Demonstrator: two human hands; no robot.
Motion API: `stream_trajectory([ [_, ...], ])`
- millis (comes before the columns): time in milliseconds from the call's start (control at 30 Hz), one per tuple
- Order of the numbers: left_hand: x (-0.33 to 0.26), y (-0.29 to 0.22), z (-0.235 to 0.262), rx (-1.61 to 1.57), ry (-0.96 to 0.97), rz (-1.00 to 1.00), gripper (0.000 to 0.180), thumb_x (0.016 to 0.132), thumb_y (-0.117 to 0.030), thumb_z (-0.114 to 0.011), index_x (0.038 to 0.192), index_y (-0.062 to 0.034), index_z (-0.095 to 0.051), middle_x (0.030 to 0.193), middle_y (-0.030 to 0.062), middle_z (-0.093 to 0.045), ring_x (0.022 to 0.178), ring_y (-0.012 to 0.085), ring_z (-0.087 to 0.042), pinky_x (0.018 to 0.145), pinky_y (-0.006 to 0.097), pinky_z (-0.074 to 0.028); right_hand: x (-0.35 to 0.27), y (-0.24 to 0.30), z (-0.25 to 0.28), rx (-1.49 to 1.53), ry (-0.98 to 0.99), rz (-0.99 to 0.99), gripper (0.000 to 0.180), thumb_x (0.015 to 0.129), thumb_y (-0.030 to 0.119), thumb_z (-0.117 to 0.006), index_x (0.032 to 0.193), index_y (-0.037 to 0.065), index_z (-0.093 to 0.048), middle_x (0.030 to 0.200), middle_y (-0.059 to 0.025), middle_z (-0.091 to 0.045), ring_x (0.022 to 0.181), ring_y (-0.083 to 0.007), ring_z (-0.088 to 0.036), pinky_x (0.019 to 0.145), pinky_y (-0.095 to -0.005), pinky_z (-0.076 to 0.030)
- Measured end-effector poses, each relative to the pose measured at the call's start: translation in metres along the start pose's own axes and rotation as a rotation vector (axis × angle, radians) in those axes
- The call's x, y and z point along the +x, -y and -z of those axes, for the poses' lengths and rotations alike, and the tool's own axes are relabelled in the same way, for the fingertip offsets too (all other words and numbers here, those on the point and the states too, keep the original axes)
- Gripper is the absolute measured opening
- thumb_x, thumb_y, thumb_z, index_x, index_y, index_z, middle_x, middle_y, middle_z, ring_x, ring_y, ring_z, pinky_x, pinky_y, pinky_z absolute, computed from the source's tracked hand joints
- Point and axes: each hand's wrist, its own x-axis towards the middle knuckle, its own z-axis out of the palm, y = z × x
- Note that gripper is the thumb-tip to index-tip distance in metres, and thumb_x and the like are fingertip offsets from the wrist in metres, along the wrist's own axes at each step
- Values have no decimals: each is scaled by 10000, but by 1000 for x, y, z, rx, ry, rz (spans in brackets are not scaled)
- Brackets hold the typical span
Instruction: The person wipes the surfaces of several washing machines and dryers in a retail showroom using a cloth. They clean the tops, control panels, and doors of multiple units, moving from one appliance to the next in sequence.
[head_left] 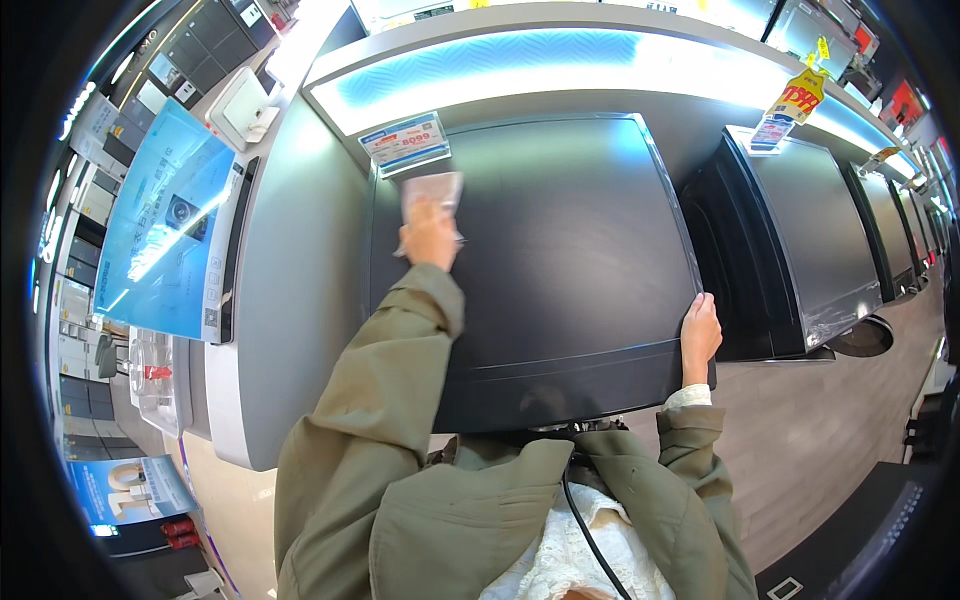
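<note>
1. Olive jacket (460,510) and white lacy top (560,550) come nearest, just off the front side of the black appliance (560,240); a thin black cord (590,540) hangs over the lacy top.
2. Pale cloth (440,187) lies over the appliance's far left part, just beside the upright price card (407,145). It extends beyond the left fingers toward the appliance's rear; its long side seems to run roughly front to back, though blur and the hand hide part of it.
3. Left hand (430,235) is the nearer one: its fingers hold the cloth, back of the hand up, the arm reaching from the appliance's front toward its rear.
4. Right hand (701,330) touches the appliance's right edge near the front corner, well apart from the cloth, elbow bent; I cannot tell how far its fingers curl.
</note>
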Motion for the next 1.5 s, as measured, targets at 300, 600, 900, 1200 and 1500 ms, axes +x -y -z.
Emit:
stream_trajectory([
  [300, -14, -6, 7, 183, 41, 42, 378, 941, -329, -411, 1251, -147, -528, 1323, 99, -491, 1271, 242, -398, 915, 482, -351, -1, 4, 0, 5, -15, 9, 285, 966, 282, -377, 1031, 54, -535, 918, -146, -647, 783, -354, -628, 639, -462, -496],
  [600, -27, -214, -14, -309, 41, -601, 326, 869, -268, -539, 1161, -134, -593, 1279, 82, -539, 1206, 206, -474, 885, 460, -372, -1, 4, 4, 34, -10, 4, 263, 963, 266, -393, 1004, 49, -535, 910, -131, -633, 804, -340, -621, 649, -456, -492],
  [900, 60, -98, -45, 38, 57, -264, 338, 885, -240, -484, 1167, -65, -546, 1309, 65, -509, 1162, 223, -497, 815, 420, -428, 1, 6, 8, 56, 16, -21, 281, 960, 246, -403, 1063, 25, -541, 958, -135, -628, 854, -332, -612, 682, -438, -490],
  [1200, 104, -116, -89, -56, 28, 78, 497, 839, -389, -542, 1297, -202, -492, 1413, 156, -372, 1330, 335, -292, 1022, 538, -264, 1, 9, 12, 91, 26, -43, 282, 949, 232, -424, 1072, 11, -548, 975, -147, -627, 855, -337, -607, 702, -443, -489],
  [1500, 129, -208, -142, -296, -24, -240, 507, 784, -328, -625, 1206, -54, -563, 1348, 145, -436, 1254, 344, -366, 976, 504, -301, 5, 12, 15, 93, 11, -12, 250, 932, 213, -464, 1035, 4, -551, 951, -134, -621, 839, -328, -604, 677, -432, -496],
])
